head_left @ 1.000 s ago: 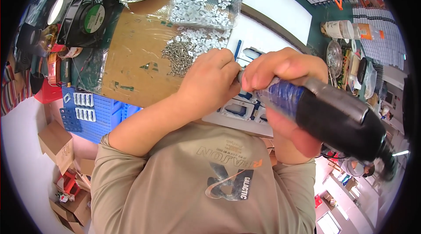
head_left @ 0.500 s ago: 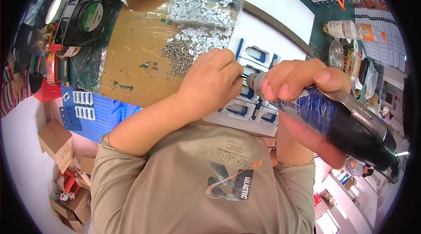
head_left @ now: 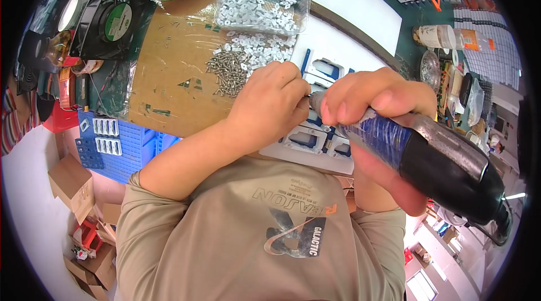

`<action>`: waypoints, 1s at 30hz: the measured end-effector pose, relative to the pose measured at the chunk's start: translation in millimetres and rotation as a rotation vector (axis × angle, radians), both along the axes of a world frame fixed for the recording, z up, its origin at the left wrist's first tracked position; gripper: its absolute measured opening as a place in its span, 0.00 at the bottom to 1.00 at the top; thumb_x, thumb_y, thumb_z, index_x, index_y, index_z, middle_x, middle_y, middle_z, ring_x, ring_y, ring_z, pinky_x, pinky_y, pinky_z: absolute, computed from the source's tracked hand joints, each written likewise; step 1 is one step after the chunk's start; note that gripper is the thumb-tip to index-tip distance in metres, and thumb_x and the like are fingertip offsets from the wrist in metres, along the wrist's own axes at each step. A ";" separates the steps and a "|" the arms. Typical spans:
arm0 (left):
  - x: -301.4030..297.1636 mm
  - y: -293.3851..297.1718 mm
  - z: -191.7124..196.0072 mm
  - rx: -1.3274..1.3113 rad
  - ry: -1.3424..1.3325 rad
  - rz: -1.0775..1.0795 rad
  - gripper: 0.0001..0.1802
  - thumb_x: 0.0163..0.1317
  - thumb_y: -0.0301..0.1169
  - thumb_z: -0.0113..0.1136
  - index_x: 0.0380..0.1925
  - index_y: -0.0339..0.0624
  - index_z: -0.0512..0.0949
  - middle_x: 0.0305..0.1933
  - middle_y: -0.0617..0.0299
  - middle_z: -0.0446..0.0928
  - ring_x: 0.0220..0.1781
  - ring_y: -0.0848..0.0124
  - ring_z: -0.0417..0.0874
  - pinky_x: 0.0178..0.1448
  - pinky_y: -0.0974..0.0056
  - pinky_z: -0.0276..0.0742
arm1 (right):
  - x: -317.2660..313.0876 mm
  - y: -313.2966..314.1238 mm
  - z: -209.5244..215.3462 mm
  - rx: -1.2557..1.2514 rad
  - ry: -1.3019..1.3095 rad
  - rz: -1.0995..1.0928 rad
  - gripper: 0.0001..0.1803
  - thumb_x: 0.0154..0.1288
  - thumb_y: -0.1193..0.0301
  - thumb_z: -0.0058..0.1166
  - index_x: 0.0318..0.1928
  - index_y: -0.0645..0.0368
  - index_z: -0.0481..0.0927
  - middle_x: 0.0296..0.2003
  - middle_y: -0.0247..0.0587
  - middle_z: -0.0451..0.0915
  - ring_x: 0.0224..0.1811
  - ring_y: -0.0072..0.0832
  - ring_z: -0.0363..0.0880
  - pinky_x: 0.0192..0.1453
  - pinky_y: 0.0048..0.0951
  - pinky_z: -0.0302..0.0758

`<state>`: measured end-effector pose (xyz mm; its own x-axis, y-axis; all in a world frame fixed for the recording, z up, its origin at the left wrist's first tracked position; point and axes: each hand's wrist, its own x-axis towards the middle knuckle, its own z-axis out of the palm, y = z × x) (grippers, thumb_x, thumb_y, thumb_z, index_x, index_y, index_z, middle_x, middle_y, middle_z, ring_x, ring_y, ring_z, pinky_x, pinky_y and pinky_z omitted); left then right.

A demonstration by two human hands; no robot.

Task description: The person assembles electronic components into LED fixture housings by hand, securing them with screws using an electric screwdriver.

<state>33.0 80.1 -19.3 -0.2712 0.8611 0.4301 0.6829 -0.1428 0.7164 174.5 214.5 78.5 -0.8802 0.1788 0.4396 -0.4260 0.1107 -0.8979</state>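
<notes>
One bare left hand (head_left: 269, 97) sits beside one bare right hand (head_left: 383, 95) above white-and-blue rectangular plastic frames (head_left: 323, 142). From afar, I see the right grip wrapped round a blue-and-black cylindrical power driver (head_left: 445, 172); the left curls near its nose, holding what, I can't tell. I judge fastening is in hand; the next move calls for steady alignment. Leftward, shiny metal screws (head_left: 226, 72) heap beside small matte-white pieces (head_left: 264, 50).

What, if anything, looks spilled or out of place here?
Loose silver metal screws lie heaped on the flat brown board, and small white oblong pieces lie beside them, outside the clear rectangular plastic tray. This looks slightly untidy, like a spill, but may be deliberate.
</notes>
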 end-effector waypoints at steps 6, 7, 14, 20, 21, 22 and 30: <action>-0.3 -0.8 -3.1 -0.011 0.008 0.009 0.08 0.48 0.24 0.70 0.30 0.40 0.81 0.35 0.57 0.74 0.40 0.53 0.79 0.45 0.51 0.77 | -8.7 -15.3 1.6 -0.003 -0.034 -0.087 0.43 0.59 0.43 0.72 0.61 0.62 0.70 0.44 0.53 0.78 0.43 0.42 0.80 0.49 0.43 0.80; -0.3 -0.5 -3.6 -0.011 0.008 0.006 0.09 0.48 0.25 0.70 0.30 0.40 0.81 0.35 0.57 0.74 0.40 0.53 0.79 0.45 0.51 0.77 | -9.3 -17.0 2.1 -0.011 -0.043 -0.097 0.39 0.61 0.48 0.72 0.60 0.62 0.70 0.43 0.53 0.78 0.42 0.41 0.80 0.49 0.43 0.80; -0.1 -0.4 0.0 -0.014 -0.003 0.003 0.09 0.48 0.25 0.71 0.30 0.40 0.81 0.35 0.56 0.74 0.40 0.52 0.79 0.45 0.51 0.77 | -10.0 -7.7 -2.4 -0.047 0.060 -0.026 0.43 0.62 0.45 0.70 0.65 0.61 0.68 0.43 0.52 0.79 0.41 0.41 0.81 0.48 0.44 0.80; -0.7 0.1 -0.4 -0.004 -0.030 -0.022 0.07 0.51 0.24 0.69 0.30 0.39 0.82 0.36 0.56 0.76 0.41 0.52 0.80 0.47 0.51 0.78 | -3.0 12.2 -8.5 -0.044 0.262 0.079 0.62 0.56 0.28 0.67 0.76 0.59 0.63 0.46 0.50 0.80 0.40 0.42 0.82 0.46 0.44 0.81; -0.4 -0.7 1.1 -0.005 -0.029 -0.025 0.07 0.51 0.24 0.69 0.30 0.39 0.82 0.36 0.56 0.76 0.41 0.52 0.80 0.47 0.51 0.78 | 5.4 17.3 -3.1 -0.012 0.303 0.059 0.64 0.55 0.26 0.65 0.78 0.58 0.62 0.46 0.50 0.80 0.40 0.42 0.82 0.44 0.44 0.81; 0.0 -3.1 2.8 -0.031 -0.004 -0.026 0.07 0.51 0.24 0.69 0.30 0.39 0.82 0.35 0.56 0.76 0.41 0.52 0.80 0.48 0.51 0.78 | 9.7 19.7 2.2 0.022 0.330 0.029 0.64 0.56 0.24 0.62 0.77 0.59 0.63 0.45 0.49 0.80 0.39 0.41 0.82 0.43 0.43 0.80; -19.9 -31.1 16.4 -0.110 -0.039 0.032 0.07 0.54 0.25 0.72 0.33 0.41 0.84 0.38 0.56 0.79 0.43 0.54 0.82 0.49 0.52 0.80 | 50.8 29.9 -34.1 -0.142 0.346 -0.089 0.66 0.50 0.25 0.68 0.74 0.65 0.63 0.48 0.57 0.80 0.45 0.45 0.82 0.49 0.47 0.82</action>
<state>13.0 49.0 -2.8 -0.3141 0.8932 0.3219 0.6571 -0.0402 0.7527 225.2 244.4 44.4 -0.6623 0.3284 0.6734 -0.7009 0.0460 -0.7118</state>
